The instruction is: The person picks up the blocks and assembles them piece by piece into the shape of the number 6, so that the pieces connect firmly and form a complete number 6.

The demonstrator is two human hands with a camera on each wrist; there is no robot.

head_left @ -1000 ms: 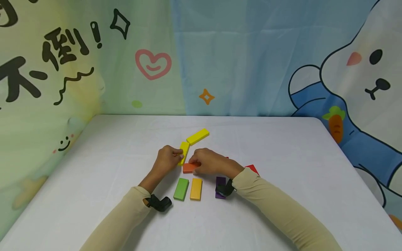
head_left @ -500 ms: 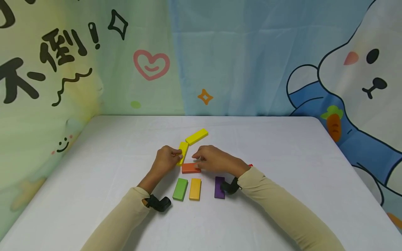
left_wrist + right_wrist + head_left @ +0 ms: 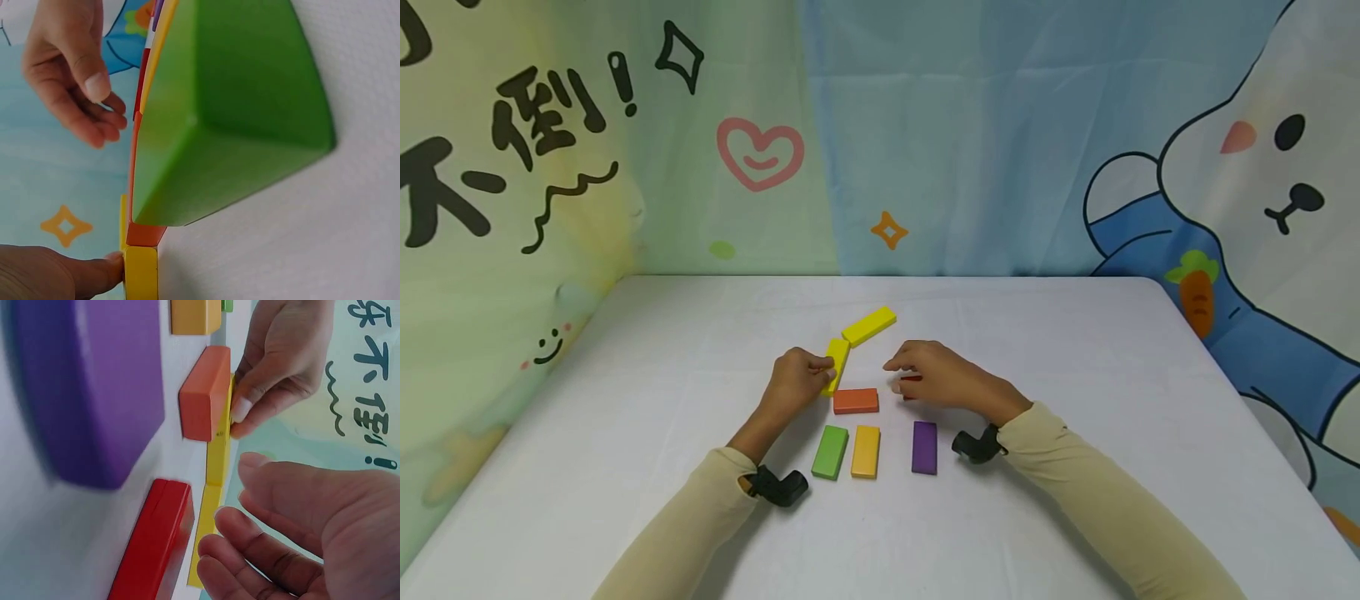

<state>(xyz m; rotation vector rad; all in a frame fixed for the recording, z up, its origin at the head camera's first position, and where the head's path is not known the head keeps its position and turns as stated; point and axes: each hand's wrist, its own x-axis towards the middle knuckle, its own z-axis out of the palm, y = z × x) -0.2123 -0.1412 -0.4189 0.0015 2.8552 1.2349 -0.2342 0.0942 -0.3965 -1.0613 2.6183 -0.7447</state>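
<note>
My left hand (image 3: 801, 383) touches a flat yellow block (image 3: 840, 354) with its thumb and fingertip; in the right wrist view, both tips lie on its upper face. A second yellow block (image 3: 869, 326) meets its far end at an angle. At its near end lies an orange-red block (image 3: 855, 401), untouched. My right hand (image 3: 951, 377) hovers with spread, bent fingers that hold nothing. Below those fingers is a red block (image 3: 153, 540), mostly covered in the head view.
Nearer to me, a green block (image 3: 830, 452), an orange-yellow block (image 3: 865, 452) and a purple block (image 3: 924, 447) lie on the white table (image 3: 700, 333). A printed cloth (image 3: 962, 150) hangs behind the table. Black wrist cameras (image 3: 781, 487) hang low beside both sleeves.
My right hand has let go of the orange-red block and moved right and slightly away, over the red block. My left hand stays at the yellow block.
</note>
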